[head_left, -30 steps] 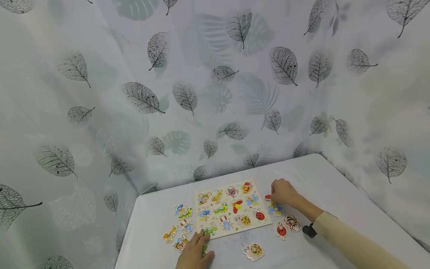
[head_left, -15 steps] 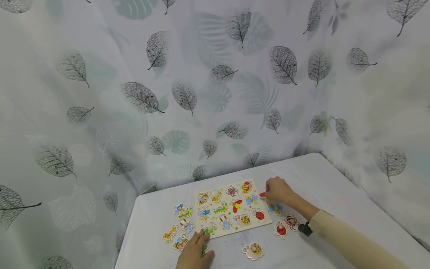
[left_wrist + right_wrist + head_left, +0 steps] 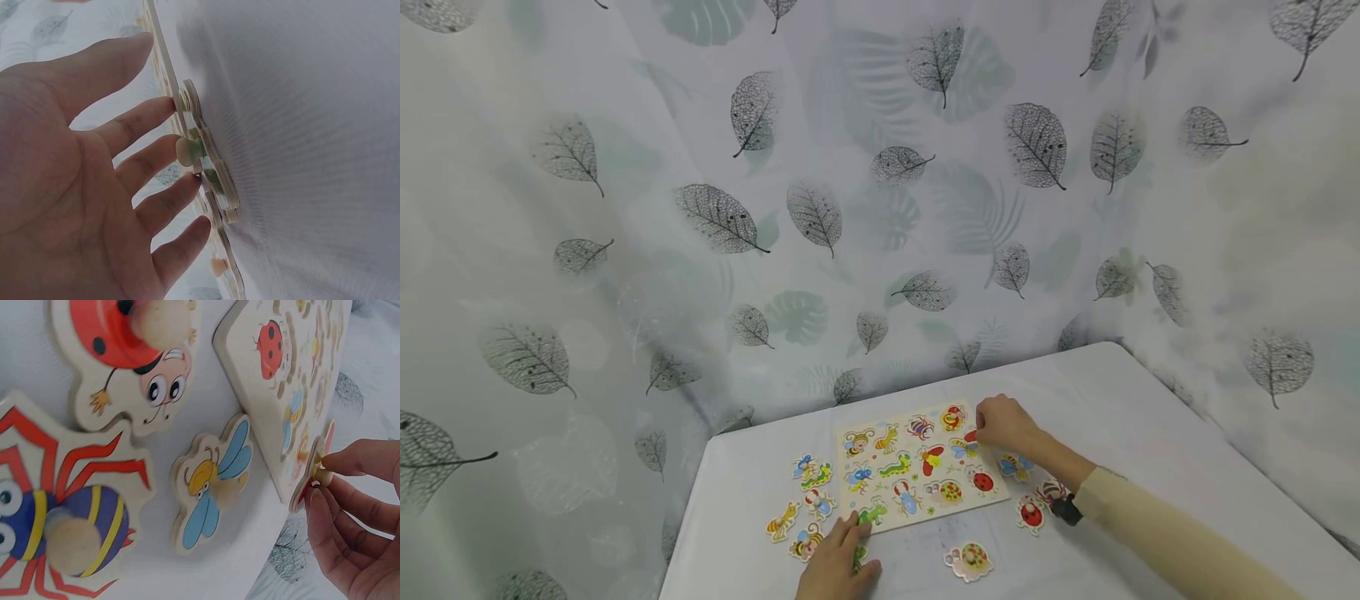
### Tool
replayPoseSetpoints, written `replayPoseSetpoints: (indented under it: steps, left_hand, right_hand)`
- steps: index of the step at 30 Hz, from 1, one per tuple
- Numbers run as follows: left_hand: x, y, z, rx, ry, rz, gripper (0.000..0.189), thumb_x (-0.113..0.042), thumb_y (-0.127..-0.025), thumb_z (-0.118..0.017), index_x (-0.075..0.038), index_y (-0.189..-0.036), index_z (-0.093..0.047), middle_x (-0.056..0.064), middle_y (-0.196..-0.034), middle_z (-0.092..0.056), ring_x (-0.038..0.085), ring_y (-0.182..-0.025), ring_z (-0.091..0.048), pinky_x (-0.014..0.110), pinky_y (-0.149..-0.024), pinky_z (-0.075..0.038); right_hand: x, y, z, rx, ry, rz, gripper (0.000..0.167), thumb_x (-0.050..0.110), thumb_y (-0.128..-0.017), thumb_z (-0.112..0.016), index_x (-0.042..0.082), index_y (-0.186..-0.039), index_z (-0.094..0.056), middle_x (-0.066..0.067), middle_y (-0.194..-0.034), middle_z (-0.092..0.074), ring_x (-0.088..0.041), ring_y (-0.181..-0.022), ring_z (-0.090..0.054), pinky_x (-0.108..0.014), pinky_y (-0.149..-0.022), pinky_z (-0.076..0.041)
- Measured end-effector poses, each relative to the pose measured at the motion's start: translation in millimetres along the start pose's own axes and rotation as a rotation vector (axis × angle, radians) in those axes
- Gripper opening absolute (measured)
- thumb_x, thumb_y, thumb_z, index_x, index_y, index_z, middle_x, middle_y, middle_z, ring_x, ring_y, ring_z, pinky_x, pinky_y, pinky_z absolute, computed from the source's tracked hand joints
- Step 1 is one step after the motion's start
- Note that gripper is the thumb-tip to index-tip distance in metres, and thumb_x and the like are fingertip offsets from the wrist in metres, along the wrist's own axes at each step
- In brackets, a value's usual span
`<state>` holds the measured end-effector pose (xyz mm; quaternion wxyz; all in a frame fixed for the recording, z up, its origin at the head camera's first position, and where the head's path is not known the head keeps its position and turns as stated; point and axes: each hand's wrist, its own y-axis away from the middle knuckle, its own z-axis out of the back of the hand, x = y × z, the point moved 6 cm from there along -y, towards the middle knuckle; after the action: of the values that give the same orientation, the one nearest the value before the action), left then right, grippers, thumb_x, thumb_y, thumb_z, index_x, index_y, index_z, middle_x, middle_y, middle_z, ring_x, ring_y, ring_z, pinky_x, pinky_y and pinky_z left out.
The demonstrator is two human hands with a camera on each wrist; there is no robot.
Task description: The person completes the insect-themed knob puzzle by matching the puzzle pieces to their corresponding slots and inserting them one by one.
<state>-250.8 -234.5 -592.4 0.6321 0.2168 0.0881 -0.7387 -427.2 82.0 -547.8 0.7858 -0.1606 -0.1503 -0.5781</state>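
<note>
My right hand [image 3: 1003, 423] pinches the wooden knob of a red-winged insect puzzle piece [image 3: 317, 453], tilted beside the right edge of the wooden puzzle board [image 3: 977, 502]. In the head view only a red wing shows past the fingers. My left hand [image 3: 838, 560] rests at the board's near left corner, fingers loosely extended. In the left wrist view, its fingertips touch the board's edge and a green knobbed piece [image 3: 195, 150], mostly hidden in the head view. The board carries printed insect pictures in recesses.
Right of the board lie a blue-winged insect piece [image 3: 215, 487], a ladybird piece [image 3: 1031, 514] and a spider piece [image 3: 87, 519]. A snail piece [image 3: 968, 562] lies in front. Several pieces, including a bee [image 3: 806, 543], lie left. A leaf-patterned curtain [image 3: 865, 250] surrounds the table [image 3: 1067, 383].
My right hand has moved left with the red-winged piece, from above the loose pieces to the board's right edge. My left hand has stayed in place.
</note>
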Motion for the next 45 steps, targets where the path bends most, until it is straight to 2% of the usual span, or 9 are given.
replayPoseSetpoints:
  steps: [9, 28, 37, 45]
  left_hand:
    - [0.5, 0.4, -0.7, -0.020, 0.002, 0.006, 0.060, -0.042, -0.090, -0.079, -0.012, -0.139, -0.063, 0.016, -0.158, -0.049, 0.048, -0.145, -0.042, 0.068, -0.113, -0.041]
    - [1.5, 0.1, -0.9, -0.028, -0.011, -0.006, 0.059, -0.042, -0.090, -0.079, -0.011, -0.139, -0.063, 0.016, -0.156, -0.050, 0.047, -0.144, -0.044, 0.067, -0.113, -0.041]
    - [3.7, -0.5, -2.1, -0.016, 0.003, 0.002, 0.060, -0.042, -0.091, -0.078, -0.012, -0.140, -0.063, 0.014, -0.158, -0.049, 0.045, -0.146, -0.042, 0.066, -0.115, -0.040]
    - [7.2, -1.1, -4.0, -0.031, -0.002, 0.008, 0.062, -0.045, -0.090, -0.078, -0.014, -0.141, -0.062, 0.012, -0.159, -0.048, 0.045, -0.146, -0.042, 0.066, -0.115, -0.039]
  right_hand:
    - [20.6, -7.4, -4.3, -0.021, 0.017, 0.066, 0.029, 0.021, -0.081, -0.089, 0.018, -0.068, -0.063, 0.008, -0.066, -0.058, -0.013, -0.063, -0.053, -0.029, -0.060, -0.049]
    - [52.2, -9.3, -21.5, -0.025, 0.001, 0.143, 0.027, 0.010, -0.077, -0.086, 0.020, -0.070, -0.061, 0.011, -0.064, -0.056, -0.010, -0.059, -0.051, -0.028, -0.055, -0.046]
    - [62.7, -8.9, -30.1, 0.001, -0.025, 0.131, 0.031, 0.009, -0.077, -0.088, 0.019, -0.070, -0.059, 0.009, -0.065, -0.054, -0.011, -0.060, -0.050, -0.026, -0.053, -0.043]
    - [69.0, -7.1, -34.9, -0.004, -0.049, 0.166, 0.028, 0.006, -0.077, -0.084, 0.019, -0.069, -0.061, 0.010, -0.065, -0.055, -0.010, -0.060, -0.049, -0.027, -0.056, -0.045]
